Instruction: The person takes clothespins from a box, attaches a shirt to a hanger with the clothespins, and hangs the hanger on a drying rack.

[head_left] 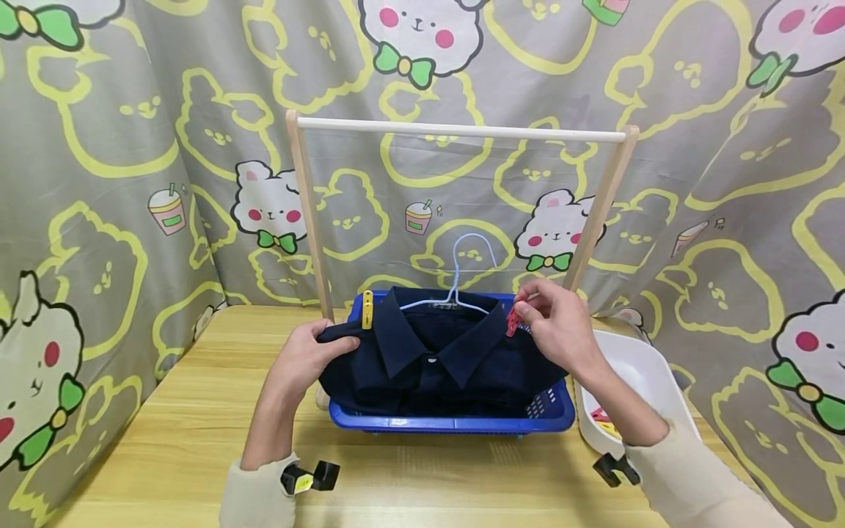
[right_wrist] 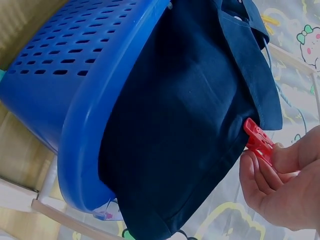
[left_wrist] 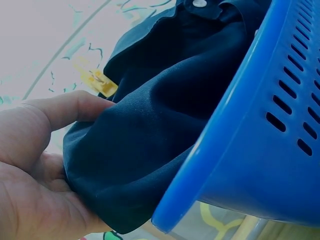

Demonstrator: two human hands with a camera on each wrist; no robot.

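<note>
A dark navy collared shirt (head_left: pixel 422 374) lies over the blue basket (head_left: pixel 455 424), with a pale wire hanger (head_left: pixel 455 282) inside its neck, hook up. On the shirt's left shoulder in the head view sits a yellow clothespin (head_left: pixel 367 309). My left hand (head_left: pixel 306 352) grips the shoulder cloth beside that clothespin, thumb on top. My right hand (head_left: pixel 561 323) pinches a red clothespin (right_wrist: pixel 259 142) between thumb and fingers at the other shoulder, by the collar. In the right wrist view its jaws meet the cloth edge.
Behind the basket stands a wooden rack with a white crossbar (head_left: pixel 462 130). A white tray (head_left: pixel 647 374) at the right holds red and yellow clothespins (head_left: pixel 604 422), partly hidden by my right forearm. A patterned curtain (head_left: pixel 218 147) surrounds the wooden table (head_left: pixel 198 418).
</note>
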